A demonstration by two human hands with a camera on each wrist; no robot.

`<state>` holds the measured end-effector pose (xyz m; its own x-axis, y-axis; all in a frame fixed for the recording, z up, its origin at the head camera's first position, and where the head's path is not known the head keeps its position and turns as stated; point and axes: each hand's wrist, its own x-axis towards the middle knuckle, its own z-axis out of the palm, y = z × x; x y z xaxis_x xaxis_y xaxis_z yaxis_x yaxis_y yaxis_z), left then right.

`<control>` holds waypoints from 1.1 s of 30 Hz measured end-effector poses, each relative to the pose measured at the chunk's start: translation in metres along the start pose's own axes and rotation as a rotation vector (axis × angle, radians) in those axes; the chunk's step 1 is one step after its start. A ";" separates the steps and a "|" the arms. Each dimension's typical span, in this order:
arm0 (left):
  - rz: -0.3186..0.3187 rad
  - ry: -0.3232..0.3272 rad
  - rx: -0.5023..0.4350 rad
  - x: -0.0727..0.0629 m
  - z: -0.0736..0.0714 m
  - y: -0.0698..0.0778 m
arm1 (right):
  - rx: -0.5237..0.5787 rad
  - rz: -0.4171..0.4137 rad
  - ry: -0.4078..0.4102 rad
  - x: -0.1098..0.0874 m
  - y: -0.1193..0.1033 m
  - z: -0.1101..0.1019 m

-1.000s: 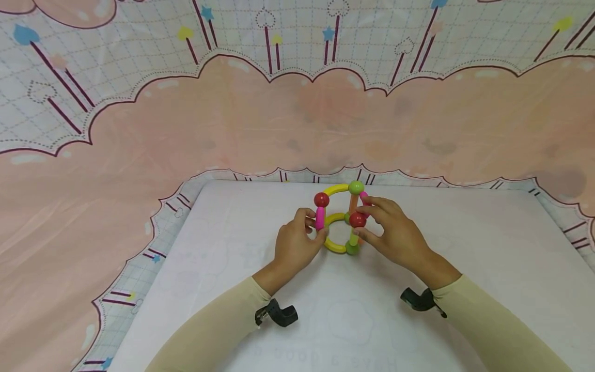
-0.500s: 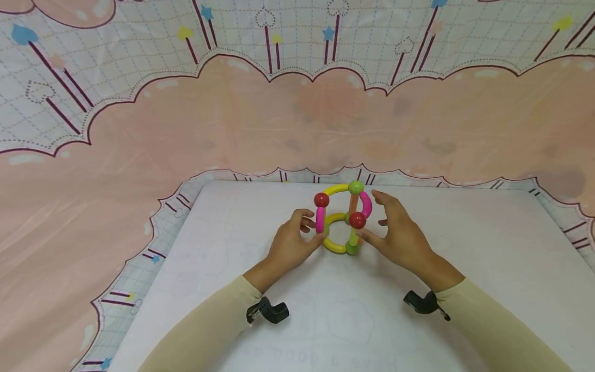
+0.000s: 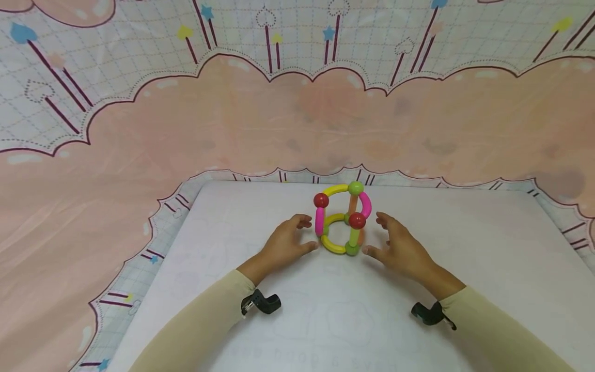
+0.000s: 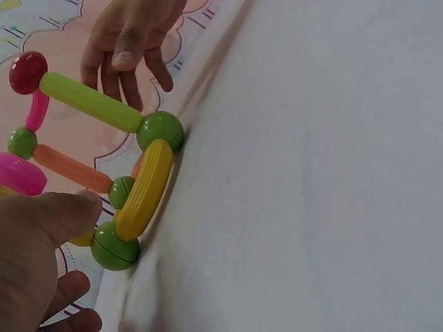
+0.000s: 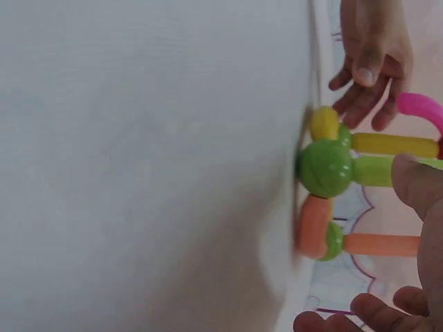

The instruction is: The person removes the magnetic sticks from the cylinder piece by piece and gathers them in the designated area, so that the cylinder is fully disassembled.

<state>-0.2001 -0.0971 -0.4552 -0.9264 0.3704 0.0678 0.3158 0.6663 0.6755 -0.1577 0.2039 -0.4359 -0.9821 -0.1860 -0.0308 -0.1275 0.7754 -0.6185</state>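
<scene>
Printed, wrinkled sheet backs the smooth white tabletop, whose faint lettering I can't read. Left to right, my feed shows the left hand released, fingers loose; a frame of glossy balls and ribbed rods standing on the tabletop between the hands; then the right hand, likewise released.

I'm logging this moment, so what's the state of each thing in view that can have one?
Ball-and-rod toy: standing on the white tabletop, not held
Toy's upper ring: incomplete, gap between the two red balls
Left pink curved rod: hanging from one red ball
Left hand: relaxed, beside the toy, empty
Right hand: relaxed, beside the toy, empty
Left wrist camera: worn
Right wrist camera: worn
</scene>
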 end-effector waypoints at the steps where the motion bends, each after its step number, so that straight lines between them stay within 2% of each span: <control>1: -0.001 -0.007 0.004 0.001 0.001 -0.001 | -0.003 0.005 -0.011 0.000 0.002 0.003; 9: 0.024 -0.035 0.044 0.016 0.009 -0.006 | -0.035 0.017 -0.070 0.006 0.008 0.021; 13: 0.037 -0.051 0.067 0.019 0.012 -0.007 | -0.032 -0.003 -0.079 0.008 0.006 0.025; 19: 0.048 -0.059 0.099 0.021 0.015 -0.008 | -0.072 -0.021 -0.093 0.012 0.003 0.030; 27: 0.029 -0.066 0.129 0.018 0.016 -0.008 | -0.081 -0.061 -0.085 0.014 0.000 0.033; 33: 0.063 -0.059 0.116 0.017 0.016 -0.007 | -0.087 -0.079 -0.075 0.017 -0.001 0.030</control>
<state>-0.2151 -0.0853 -0.4702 -0.8916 0.4487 0.0615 0.3973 0.7097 0.5817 -0.1702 0.1819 -0.4599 -0.9558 -0.2905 -0.0457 -0.2185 0.8054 -0.5510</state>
